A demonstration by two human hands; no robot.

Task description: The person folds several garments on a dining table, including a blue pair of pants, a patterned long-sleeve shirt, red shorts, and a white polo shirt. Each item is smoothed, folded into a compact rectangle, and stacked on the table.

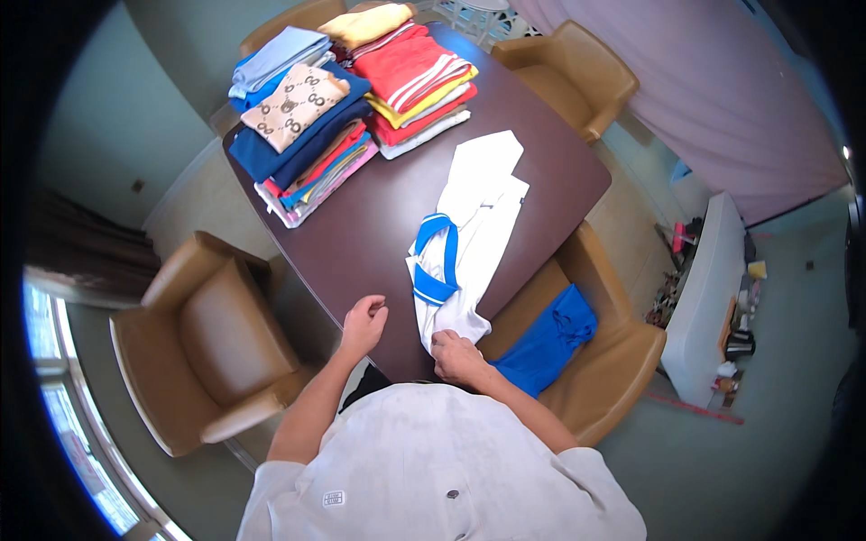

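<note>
A white polo shirt (487,236) with a blue collar (436,261) edged in white lies lengthwise on the dark table, partly folded into a narrow strip. At its near end, my right hand (458,358) pinches the white cloth close to the table's edge. My left hand (364,325) hovers left of the shirt, over the table's near edge. It holds nothing; its fingers are loosely curled, with a small gap between thumb and forefinger.
Folded clothes are piled in a left stack (298,135) and a right stack (415,77) at the table's (361,236) far side. Blue cloth (546,347) lies on the tan armchair (622,347) to my right. Another armchair (216,334) stands left.
</note>
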